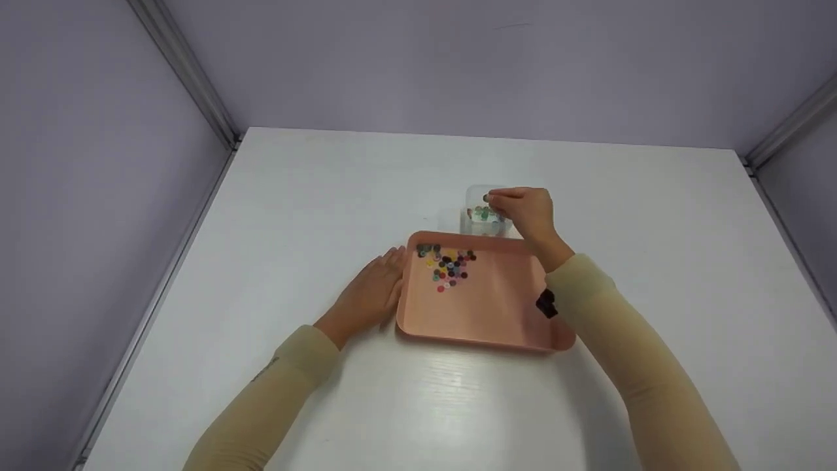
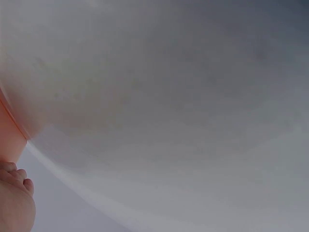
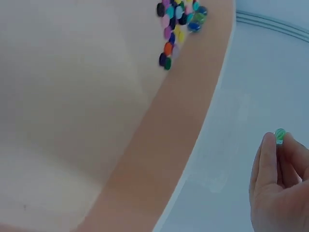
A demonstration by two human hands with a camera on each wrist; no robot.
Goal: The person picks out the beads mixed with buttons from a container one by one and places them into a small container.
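A pink tray [image 1: 484,314] lies on the white table with a heap of several coloured buttons [image 1: 448,265] in its far left corner; the tray [image 3: 159,145] and the buttons [image 3: 178,24] also show in the right wrist view. Behind it stands a small clear box [image 1: 485,210] with a few buttons inside. My right hand [image 1: 526,209] hovers over that box and pinches a small green button [image 3: 279,135] between thumb and fingertips. My left hand [image 1: 373,291] rests flat on the table with straight fingers against the tray's left edge [image 2: 9,130].
The white table [image 1: 654,261] is walled by pale lilac panels with metal corner rails [image 1: 186,72] at the left and right. A black wrist strap [image 1: 546,304] sits on my right sleeve.
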